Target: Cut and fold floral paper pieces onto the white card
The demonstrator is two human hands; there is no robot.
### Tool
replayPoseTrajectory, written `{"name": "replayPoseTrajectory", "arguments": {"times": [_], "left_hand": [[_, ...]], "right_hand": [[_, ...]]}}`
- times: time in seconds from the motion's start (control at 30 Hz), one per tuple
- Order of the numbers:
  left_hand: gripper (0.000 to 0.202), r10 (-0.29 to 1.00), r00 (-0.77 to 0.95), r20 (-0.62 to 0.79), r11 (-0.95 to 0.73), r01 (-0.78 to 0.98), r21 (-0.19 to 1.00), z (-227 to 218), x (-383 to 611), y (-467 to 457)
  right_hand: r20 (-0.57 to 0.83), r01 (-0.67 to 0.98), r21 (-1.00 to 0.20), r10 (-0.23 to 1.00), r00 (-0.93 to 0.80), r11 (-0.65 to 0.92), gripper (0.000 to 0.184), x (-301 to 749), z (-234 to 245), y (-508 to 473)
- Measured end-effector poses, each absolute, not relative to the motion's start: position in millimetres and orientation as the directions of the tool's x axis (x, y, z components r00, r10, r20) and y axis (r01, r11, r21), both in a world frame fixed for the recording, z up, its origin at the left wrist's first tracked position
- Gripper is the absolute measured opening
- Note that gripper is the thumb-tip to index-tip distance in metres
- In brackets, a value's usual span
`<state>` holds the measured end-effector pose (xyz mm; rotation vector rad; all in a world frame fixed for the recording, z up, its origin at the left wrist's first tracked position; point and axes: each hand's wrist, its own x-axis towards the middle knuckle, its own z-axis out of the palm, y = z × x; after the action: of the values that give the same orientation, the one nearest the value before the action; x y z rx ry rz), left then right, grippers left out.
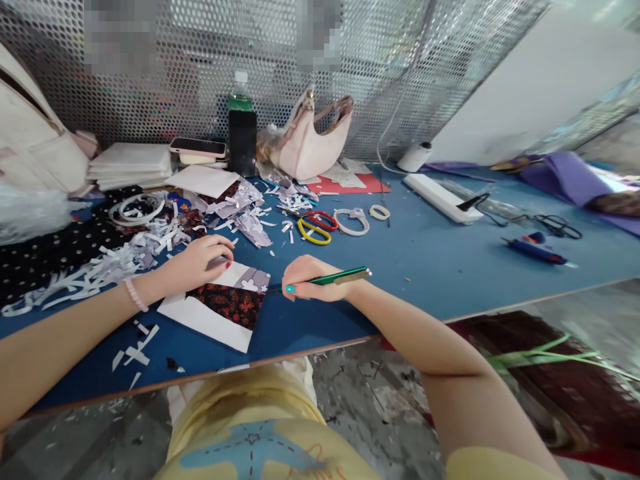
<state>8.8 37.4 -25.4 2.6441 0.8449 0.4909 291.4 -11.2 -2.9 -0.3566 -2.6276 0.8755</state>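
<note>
My left hand (pixel 206 262) rests palm down on the upper left part of a white sheet (pixel 207 325), its fingers somewhat bent over the edge. Strips of black-and-red floral material (pixel 235 303) and lilac flower-patterned material (pixel 253 279) lie across this sheet. In my right hand (pixel 313 279) is a slim green pen (pixel 343 275) with a metallic clip, its back end slanting up to the right. Its dark tip is by the sheet's right edge; whether they touch, I cannot tell. Yellow-and-red-handled scissors (pixel 315 232) lie beyond my hands.
Paper scraps (pixel 245 207) and white shreds (pixel 120 263) cover the left side of the blue table (pixel 430 267). Tape rolls (pixel 351 221), a pink handbag (pixel 313 143), a bottle (pixel 242 127) and a phone (pixel 198 147) stand behind. To the right are a power strip (pixel 443 198) and a blue glue gun (pixel 535 250).
</note>
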Motion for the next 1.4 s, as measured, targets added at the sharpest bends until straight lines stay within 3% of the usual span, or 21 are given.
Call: {"name": "replayPoseTrajectory", "arguments": {"times": [0.6, 0.87, 1.07, 1.4], "left_hand": [[0.025, 0.592, 0.771, 0.234, -0.782, 0.481, 0.396, -26, 10, 38], [0.025, 0.621, 0.759, 0.195, -0.755, 0.513, 0.409, -25, 9, 36], [0.024, 0.629, 0.754, 0.191, -0.747, 0.517, 0.418, -24, 9, 36], [0.024, 0.639, 0.744, 0.194, -0.738, 0.523, 0.425, -23, 10, 36]], "right_hand": [[0.271, 0.094, -0.623, 0.327, -0.905, 0.777, 0.058, 290, -5, -11], [0.207, 0.119, -0.456, 0.235, -0.950, 0.882, 0.047, 287, -3, -22], [0.190, 0.087, -0.395, 0.174, -0.966, 0.915, 0.040, 288, -8, -28], [0.280, 0.127, -0.440, 0.271, -0.921, 0.889, 0.061, 292, -9, -21]]}}
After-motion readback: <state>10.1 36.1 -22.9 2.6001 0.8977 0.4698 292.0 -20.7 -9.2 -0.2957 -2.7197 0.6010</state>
